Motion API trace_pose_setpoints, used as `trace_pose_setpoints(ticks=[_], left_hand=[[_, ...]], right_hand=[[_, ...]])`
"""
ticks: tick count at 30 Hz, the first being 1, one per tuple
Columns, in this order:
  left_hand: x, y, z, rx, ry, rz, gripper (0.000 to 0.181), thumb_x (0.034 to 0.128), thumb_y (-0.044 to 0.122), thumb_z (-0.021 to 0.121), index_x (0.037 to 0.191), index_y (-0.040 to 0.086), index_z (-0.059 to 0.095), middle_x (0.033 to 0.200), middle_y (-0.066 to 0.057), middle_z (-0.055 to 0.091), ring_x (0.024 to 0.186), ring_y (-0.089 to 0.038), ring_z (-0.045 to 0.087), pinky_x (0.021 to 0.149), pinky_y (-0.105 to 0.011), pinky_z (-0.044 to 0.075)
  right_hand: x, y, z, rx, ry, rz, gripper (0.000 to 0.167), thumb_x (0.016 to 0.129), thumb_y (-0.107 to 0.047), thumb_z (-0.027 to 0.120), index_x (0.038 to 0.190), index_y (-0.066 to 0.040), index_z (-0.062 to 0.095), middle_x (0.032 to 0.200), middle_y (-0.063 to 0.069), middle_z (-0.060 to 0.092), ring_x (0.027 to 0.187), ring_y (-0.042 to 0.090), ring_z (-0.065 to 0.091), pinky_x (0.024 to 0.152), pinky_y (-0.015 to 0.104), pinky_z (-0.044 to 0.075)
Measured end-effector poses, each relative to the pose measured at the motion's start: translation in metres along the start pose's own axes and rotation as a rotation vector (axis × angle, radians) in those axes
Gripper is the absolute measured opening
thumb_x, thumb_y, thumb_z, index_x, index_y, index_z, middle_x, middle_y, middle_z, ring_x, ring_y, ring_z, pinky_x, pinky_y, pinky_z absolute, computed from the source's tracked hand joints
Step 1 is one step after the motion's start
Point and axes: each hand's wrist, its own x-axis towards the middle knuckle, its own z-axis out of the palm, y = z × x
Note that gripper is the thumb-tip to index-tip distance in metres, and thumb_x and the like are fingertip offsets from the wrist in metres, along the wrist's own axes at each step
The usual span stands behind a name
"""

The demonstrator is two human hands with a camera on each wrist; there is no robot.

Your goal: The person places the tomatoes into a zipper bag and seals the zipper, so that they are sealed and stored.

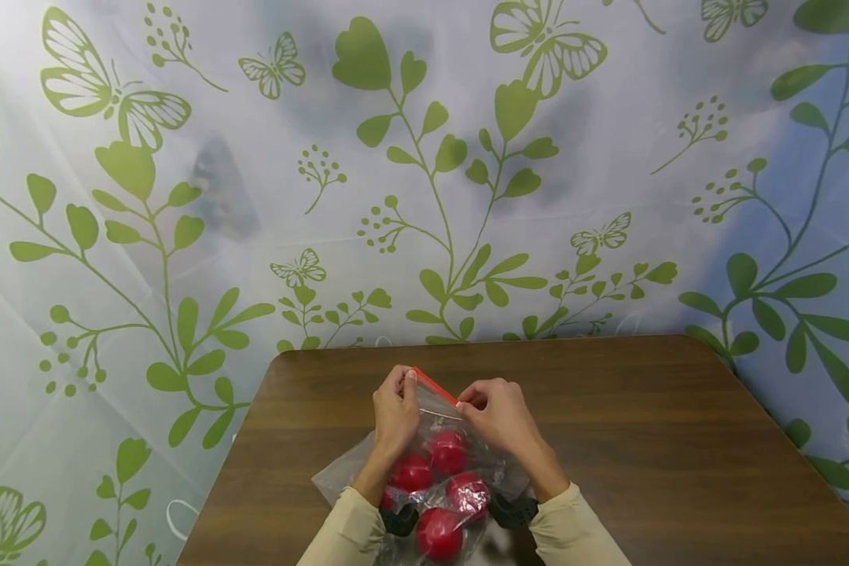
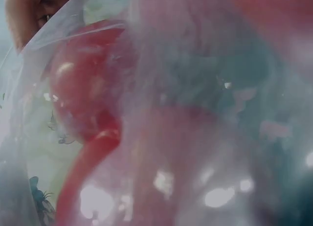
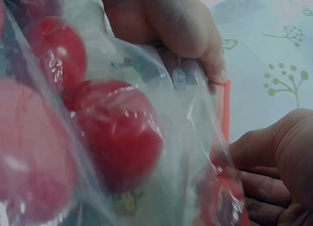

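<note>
A clear plastic zip bag with a red strip along its mouth hangs between my hands over the table. Several smooth round red things, perhaps tomatoes, show through the plastic. My left hand pinches the strip's left end. At the other end, my right hand pinches the strip between thumb and fingers. In the right wrist view, the zip edge runs from the left hand down to the right hand. The bag fills most of the left wrist view, blurred.
Beneath the bag lies a brown wooden table with rounded far corners. Behind it hangs a pale curtain printed with green leaves and butterflies. Dark straps sit at both wrists, close against the bag.
</note>
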Motion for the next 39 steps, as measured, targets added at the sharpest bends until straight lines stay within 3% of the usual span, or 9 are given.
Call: trace_pose_setpoints(ticks=[7, 16, 29, 39], left_hand=[[0.003, 0.001, 0.001, -0.006, 0.027, -0.025, 0.019, 0.1111, 0.011, 0.059, 0.097, 0.008, 0.071, 0.065, 0.007, 0.046, 0.054, -0.003, 0.039, 0.052, -0.023, 0.031], [0.006, 0.006, 0.002, 0.002, 0.012, -0.051, 0.018, 0.1121, 0.014, 0.059, 0.101, 0.012, 0.074, 0.067, 0.005, 0.050, 0.055, -0.006, 0.043, 0.055, -0.025, 0.037], [0.010, 0.005, 0.001, 0.006, 0.049, -0.105, 0.017, 0.1110, 0.014, 0.061, 0.102, 0.013, 0.076, 0.077, -0.003, 0.070, 0.066, -0.011, 0.056, 0.063, -0.029, 0.045], [0.012, 0.006, 0.001, 0.010, 0.059, -0.103, 0.017, 0.1106, 0.014, 0.062, 0.102, 0.012, 0.076, 0.079, -0.004, 0.073, 0.067, -0.011, 0.057, 0.065, -0.029, 0.046]], right_hand=[[-0.016, 0.010, -0.015, -0.028, -0.014, 0.039, 0.005, 0.094, -0.019, 0.086, 0.092, -0.020, 0.083, 0.082, -0.011, 0.075, 0.075, 0.006, 0.065, 0.067, 0.030, 0.056], [-0.033, 0.021, -0.036, -0.066, -0.048, 0.069, 0.005, 0.094, -0.018, 0.086, 0.092, -0.019, 0.082, 0.082, -0.011, 0.076, 0.076, 0.005, 0.068, 0.072, 0.034, 0.059], [-0.056, 0.040, -0.055, -0.090, -0.070, 0.102, 0.009, 0.093, -0.017, 0.086, 0.088, -0.023, 0.082, 0.079, -0.014, 0.076, 0.075, 0.004, 0.068, 0.071, 0.030, 0.056], [-0.071, 0.046, -0.067, -0.098, -0.082, 0.113, 0.010, 0.093, -0.017, 0.086, 0.087, -0.025, 0.081, 0.078, -0.017, 0.075, 0.075, 0.001, 0.068, 0.074, 0.028, 0.055]])
